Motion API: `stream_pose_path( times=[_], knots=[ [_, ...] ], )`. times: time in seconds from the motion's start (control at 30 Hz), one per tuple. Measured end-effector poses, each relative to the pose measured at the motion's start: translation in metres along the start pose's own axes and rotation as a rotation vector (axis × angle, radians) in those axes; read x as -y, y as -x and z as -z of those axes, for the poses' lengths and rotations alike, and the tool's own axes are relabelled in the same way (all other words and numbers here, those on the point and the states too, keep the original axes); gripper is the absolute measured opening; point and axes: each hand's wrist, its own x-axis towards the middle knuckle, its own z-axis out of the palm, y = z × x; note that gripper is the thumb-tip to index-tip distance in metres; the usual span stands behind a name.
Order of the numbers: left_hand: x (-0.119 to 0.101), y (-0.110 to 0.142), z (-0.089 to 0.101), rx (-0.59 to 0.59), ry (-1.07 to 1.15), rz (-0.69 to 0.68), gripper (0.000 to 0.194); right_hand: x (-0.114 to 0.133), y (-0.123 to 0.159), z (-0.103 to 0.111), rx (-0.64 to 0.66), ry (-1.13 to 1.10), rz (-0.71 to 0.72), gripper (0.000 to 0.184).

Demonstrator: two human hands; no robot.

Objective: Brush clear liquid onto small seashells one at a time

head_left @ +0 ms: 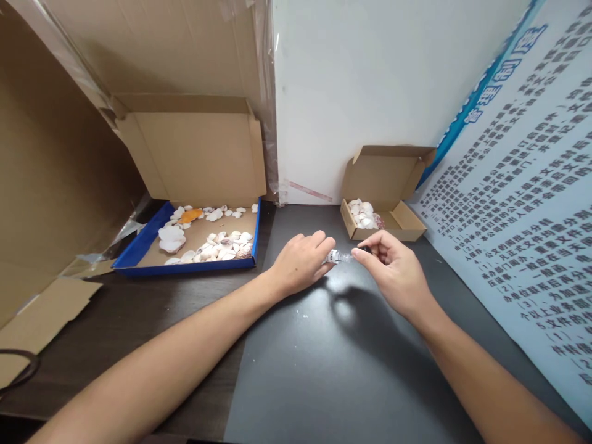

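Observation:
My left hand (300, 264) and my right hand (395, 271) meet over the dark grey mat (333, 364). Between them they hold a small clear vial (338, 256) lying sideways. The left fingers pinch its labelled end. My right thumb and forefinger pinch the other end, where a small black piece (365, 250) shows, perhaps its cap. Both hands hover a little above the mat and cast a shadow on it.
A large open cardboard box with blue edges (139, 250) at the left holds several white shells and one orange one (190, 215). A small open cardboard box (407, 219) with shells stands behind my right hand. A printed poster (522, 209) leans at the right. Cardboard sheets line the left.

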Motion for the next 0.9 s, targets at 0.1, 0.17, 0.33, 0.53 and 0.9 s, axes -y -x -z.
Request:
stream_pose_path(
  times=[0.1, 0.17, 0.33, 0.53, 0.9],
  knots=[
    [0.001, 0.000, 0.000, -0.002, 0.012, 0.013, 0.022, 0.002, 0.001, 0.000, -0.031, 0.004, 0.013, 0.019],
    [0.001, 0.000, -0.001, -0.002, 0.020, 0.021, 0.022, 0.003, 0.001, 0.000, -0.047, 0.021, 0.030, 0.019],
    [0.002, 0.000, -0.005, -0.002, 0.041, 0.038, 0.023, 0.006, 0.002, 0.001, -0.066, 0.027, 0.055, 0.017],
    [0.004, 0.000, -0.007, 0.011, 0.065, 0.053, 0.023, 0.006, 0.001, 0.002, -0.081, -0.035, 0.040, 0.015],
    [0.006, 0.002, -0.011, 0.033, 0.086, 0.081, 0.024, 0.007, 0.000, 0.003, -0.143, -0.064, 0.065, 0.015]
  ],
)
